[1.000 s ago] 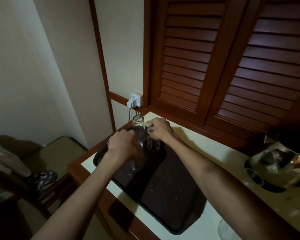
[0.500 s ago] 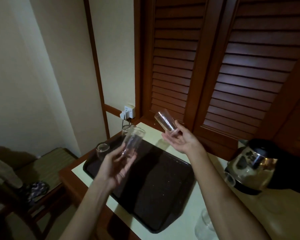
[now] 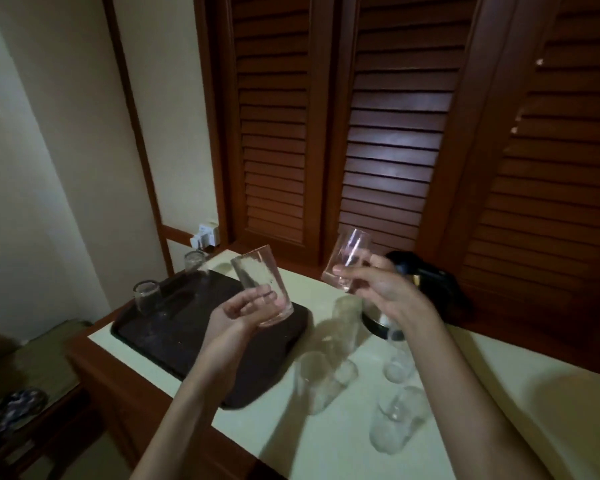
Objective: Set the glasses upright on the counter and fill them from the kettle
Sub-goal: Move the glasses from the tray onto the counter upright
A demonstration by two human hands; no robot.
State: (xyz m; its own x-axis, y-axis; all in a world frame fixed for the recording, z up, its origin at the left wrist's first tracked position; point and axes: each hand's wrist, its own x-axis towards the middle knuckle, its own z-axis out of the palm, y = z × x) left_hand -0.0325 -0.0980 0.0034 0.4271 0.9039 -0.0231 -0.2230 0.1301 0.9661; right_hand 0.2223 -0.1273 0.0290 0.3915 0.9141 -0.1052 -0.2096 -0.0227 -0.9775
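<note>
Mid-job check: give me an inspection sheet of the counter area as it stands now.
Surface: cream counter, with a dark tray at its left end.
Job's things: near tray glass and far tray glass stand on the tray; four blurred counter glasses stand right of it; kettle sits behind the right hand.
Clutter: nothing seen.
Hands: left hand holds the left glass, tilted; right hand holds the right glass, tilted.
Cables: white plug in the wall socket; its cord cannot be traced.
Surroundings: louvred doors behind; low bench to the left.
</note>
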